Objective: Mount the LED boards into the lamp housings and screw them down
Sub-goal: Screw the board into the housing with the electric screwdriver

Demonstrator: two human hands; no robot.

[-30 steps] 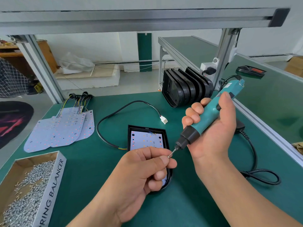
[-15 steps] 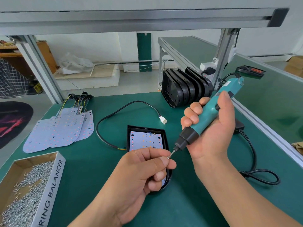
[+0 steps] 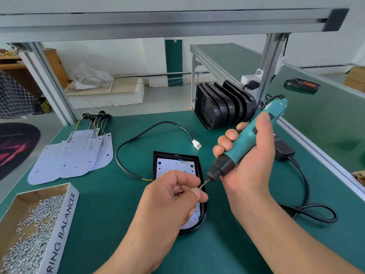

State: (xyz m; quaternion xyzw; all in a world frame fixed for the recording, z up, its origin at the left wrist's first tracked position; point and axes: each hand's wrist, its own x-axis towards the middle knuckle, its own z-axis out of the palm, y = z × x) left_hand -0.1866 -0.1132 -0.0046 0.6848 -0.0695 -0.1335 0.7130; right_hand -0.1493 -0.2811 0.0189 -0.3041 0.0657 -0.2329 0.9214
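A black lamp housing [image 3: 199, 171] lies flat on the green mat in front of me, with a white LED board [image 3: 173, 166] seated inside it. My left hand [image 3: 169, 200] hovers over the housing's lower half and pinches a small screw [image 3: 199, 188] at the tip of the driver bit. My right hand [image 3: 248, 159] grips a teal electric screwdriver [image 3: 243, 141], tilted down to the left so its bit meets that screw. More small screws seem tucked in my left palm. The housing's black cable ends in a white connector [image 3: 197, 144].
A cardboard box of loose screws [image 3: 29, 234] sits at the near left. Spare LED boards [image 3: 73, 157] with wires lie fanned at the left. Several empty black housings [image 3: 223, 106] stand on edge at the back. The screwdriver's black cord [image 3: 308, 206] loops at the right.
Both hands stay almost where they were. My left thumb and finger have shifted slightly at the bit tip, and a screw shows in the palm.
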